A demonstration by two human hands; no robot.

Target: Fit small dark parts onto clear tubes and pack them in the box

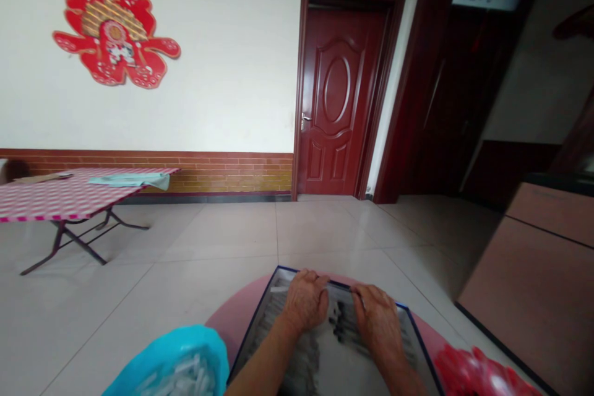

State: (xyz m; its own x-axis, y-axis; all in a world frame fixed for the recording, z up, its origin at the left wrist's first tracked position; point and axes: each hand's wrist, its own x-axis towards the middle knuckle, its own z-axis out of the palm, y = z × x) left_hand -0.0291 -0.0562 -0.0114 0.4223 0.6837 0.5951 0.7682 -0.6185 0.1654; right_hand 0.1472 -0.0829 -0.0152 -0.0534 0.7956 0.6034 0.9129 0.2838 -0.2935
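A shallow box (346, 368) with a blue rim lies in front of me on a round pink table. My left hand (306, 300) rests at its far wall, the fingers curled over the rim. A little to the right, my right hand (377, 312) also has its fingers bent over that far rim. Whether either hand pinches a small piece there is hidden. Clear, thin tubes (265, 325) lie along the box's left side. Dark-tipped, pen-like sticks (346, 327) are bunched between my hands and under the right one.
The pink tabletop (234, 312) shows around the box. On the left is a bright blue basin (211, 337) with small whitish pieces (192, 377); on the right, a red plastic bundle (482, 374). Farther off stand a checked folding table (55, 195) and a pinkish cabinet (533, 278).
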